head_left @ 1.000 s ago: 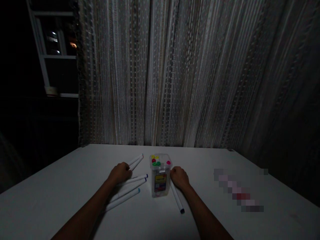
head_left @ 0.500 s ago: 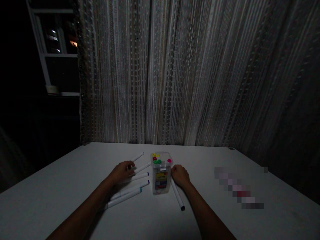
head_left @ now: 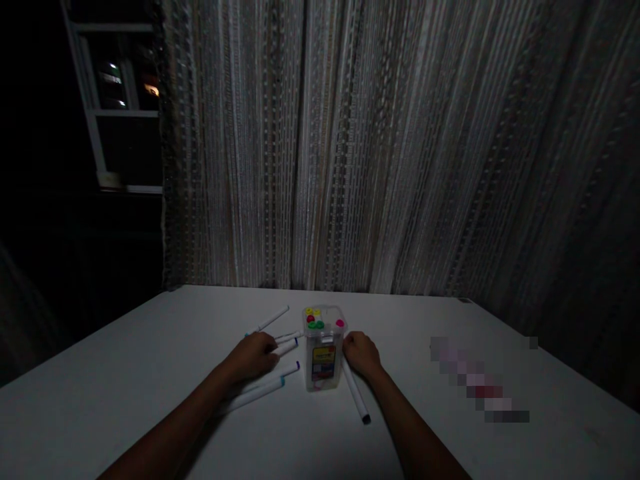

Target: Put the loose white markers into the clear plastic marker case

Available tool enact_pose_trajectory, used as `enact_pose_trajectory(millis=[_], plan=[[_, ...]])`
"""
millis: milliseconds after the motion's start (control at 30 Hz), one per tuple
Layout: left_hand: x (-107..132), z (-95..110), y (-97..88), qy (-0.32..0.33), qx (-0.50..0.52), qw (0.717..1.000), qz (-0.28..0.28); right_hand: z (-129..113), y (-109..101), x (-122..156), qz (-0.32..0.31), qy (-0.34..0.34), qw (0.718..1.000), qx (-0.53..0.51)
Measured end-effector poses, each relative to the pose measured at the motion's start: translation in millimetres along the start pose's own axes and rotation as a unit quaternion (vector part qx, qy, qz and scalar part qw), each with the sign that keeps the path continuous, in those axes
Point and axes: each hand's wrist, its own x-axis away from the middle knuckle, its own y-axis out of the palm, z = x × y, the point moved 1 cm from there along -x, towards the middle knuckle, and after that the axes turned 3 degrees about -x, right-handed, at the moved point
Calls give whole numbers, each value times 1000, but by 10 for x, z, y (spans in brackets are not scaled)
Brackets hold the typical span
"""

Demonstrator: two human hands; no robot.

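Observation:
My left hand (head_left: 256,355) is closed over a white marker with a dark blue end (head_left: 287,347), which sticks out past the fingertips. Around it lie several other white markers, among them a purple-ended marker (head_left: 287,371) and a teal-ended marker (head_left: 260,393). In the middle stands an upright clear plastic box (head_left: 323,363) with a label, and yellow, red, green and pink marker ends show at its top. Curled beside the box's right side is my right hand (head_left: 362,352); its fingertips are hidden. A dark-ended marker (head_left: 357,395) lies between that hand and the box.
A white table (head_left: 200,320) holds all of this. Behind it hangs a striped curtain (head_left: 300,167), with a dark window (head_left: 125,133) at the left. A blurred-out pinkish item (head_left: 473,380) lies on the right of the table.
My left hand has come slightly nearer and closed on the blue-ended marker, whose end has tilted upward. The right hand and the box look unmoved.

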Motion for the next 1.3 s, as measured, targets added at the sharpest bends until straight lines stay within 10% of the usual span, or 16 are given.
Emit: enact_pose_trajectory(millis=[200,333,533,933,1300], plan=[[-35,6,-403,-4,150,978,143,9,13,-11,5,-3,1000,6],[62,229,-819,38,372,870,323,7,11,0,7,-4,1000,4],[232,783,-1199,140,465,768,416,13,21,-1,16,-9,1000,5],[-76,1182,-741,154,258,938,176,28,54,-6,23,0,1000,-1],[-126,1126,-631,109,122,971,174,51,74,-5,14,-10,1000,5]])
